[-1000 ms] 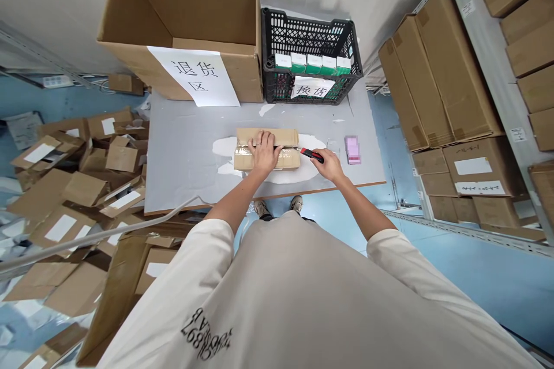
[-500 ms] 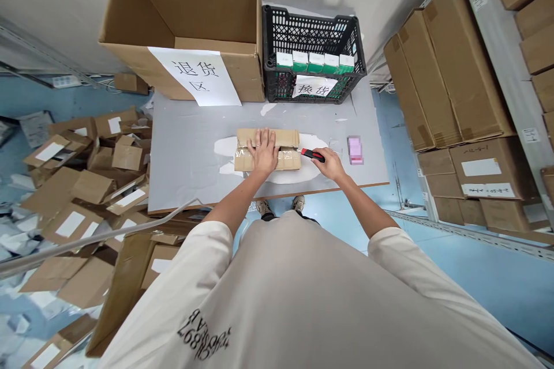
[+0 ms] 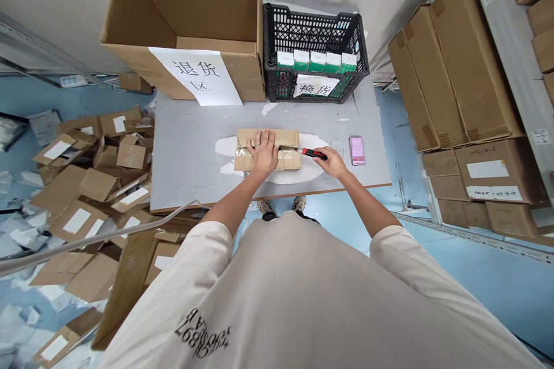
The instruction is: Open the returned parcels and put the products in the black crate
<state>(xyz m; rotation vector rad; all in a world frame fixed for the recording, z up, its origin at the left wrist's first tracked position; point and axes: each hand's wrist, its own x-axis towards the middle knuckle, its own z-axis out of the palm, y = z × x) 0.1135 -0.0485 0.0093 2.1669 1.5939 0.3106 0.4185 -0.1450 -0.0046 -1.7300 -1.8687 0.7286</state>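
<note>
A small taped cardboard box (image 3: 289, 160) lies on the grey table, with a gap running along the middle of its top. My left hand (image 3: 264, 153) presses on the box, fingers spread and pointing away from me. In my right hand (image 3: 332, 162) is a red and black utility knife (image 3: 314, 154), gripped by its handle. The knife's tip meets the right end of the box, close to the gap; the blade itself is too small to make out clearly.
On the table (image 3: 190, 150) stand a large open carton (image 3: 242, 69) and a black crate (image 3: 314, 29) holding several green-white boxes (image 3: 318, 61). A pink phone-like item (image 3: 357, 150) lies at right. Discarded cartons (image 3: 99, 184) heap at left; stacked boxes (image 3: 467, 63) fill the right shelving.
My right hand and the knife have shifted very slightly to the right. The left hand stays on the box, and the camera view has moved a little.
</note>
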